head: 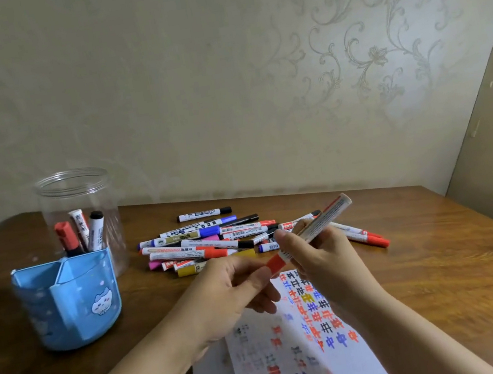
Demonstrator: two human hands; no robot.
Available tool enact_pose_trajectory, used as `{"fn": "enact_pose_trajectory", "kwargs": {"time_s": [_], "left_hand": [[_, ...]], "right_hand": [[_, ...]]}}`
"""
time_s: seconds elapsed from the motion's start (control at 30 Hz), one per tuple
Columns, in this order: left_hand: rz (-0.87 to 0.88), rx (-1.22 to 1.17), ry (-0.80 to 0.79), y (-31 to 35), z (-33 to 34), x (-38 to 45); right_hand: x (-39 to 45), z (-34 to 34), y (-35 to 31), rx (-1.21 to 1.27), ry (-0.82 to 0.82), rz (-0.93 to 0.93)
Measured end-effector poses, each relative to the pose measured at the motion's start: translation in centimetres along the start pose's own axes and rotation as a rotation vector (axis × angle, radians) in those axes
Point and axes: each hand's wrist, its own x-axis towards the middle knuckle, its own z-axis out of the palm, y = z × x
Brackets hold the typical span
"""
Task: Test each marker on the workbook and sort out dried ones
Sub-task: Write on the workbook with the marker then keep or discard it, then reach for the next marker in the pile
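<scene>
Red marker [314, 227] sits in my right hand [317, 250], whose grip wraps its barrel; my left hand [233, 290] pinches the cap [273, 263]. I should pull straight, then stroke the workbook [297, 341].

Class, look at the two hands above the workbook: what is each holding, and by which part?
One red marker: the right hand grips its white barrel, while the left hand pinches its red cap end.
</scene>
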Motion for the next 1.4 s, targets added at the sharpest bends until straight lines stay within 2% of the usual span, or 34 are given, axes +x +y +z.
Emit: {"fn": "enact_pose_trajectory", "kwargs": {"time_s": [0.1,0.2,0.43,0.57,0.7,0.8,0.9,1.03,1.23,1.4], "left_hand": [[0.034,0.111,0.070,0.1,-0.6,-0.7],[0.058,0.123,0.140,-0.3,-1.5,-1.1],[-0.051,0.191,0.177,-3.1,-4.8,-2.2],[-0.101,0.277,0.271,-4.2,-6.7,-3.3],[-0.085,0.410,0.370,-4.3,-9.0,-5.2],[-0.025,0.522,0.502,-3.7,-11.8,-7.0],[0.071,0.610,0.644,-3.0,-14.5,-8.8],[0.087,0.694,0.735,-2.5,-16.9,-10.5],[0.052,0.700,0.702,-2.8,-17.1,-11.4],[0.010,0.652,0.522,-3.6,-15.0,-10.6]], "right_hand": [[0.4,1.8,0.1,0.045,0.019,-0.019],[0.7,3.5,0.2,0.104,0.048,-0.023],[0.4,6.4,0.8,-0.259,-0.185,0.011],[0.9,7.1,0.3,-0.225,-0.113,0.022],[1.4,8.8,-2.1,-0.229,-0.125,-0.120],[2.6,10.6,-4.5,-0.163,-0.072,-0.235],[4.3,12.7,-6.7,-0.097,-0.091,-0.296],[6.2,16.1,-7.6,-0.239,-0.127,-0.357],[6.4,19.2,-4.6,-0.502,-0.289,-0.324],[5.6,19.1,-2.7,-0.540,-0.421,-0.286]]}}
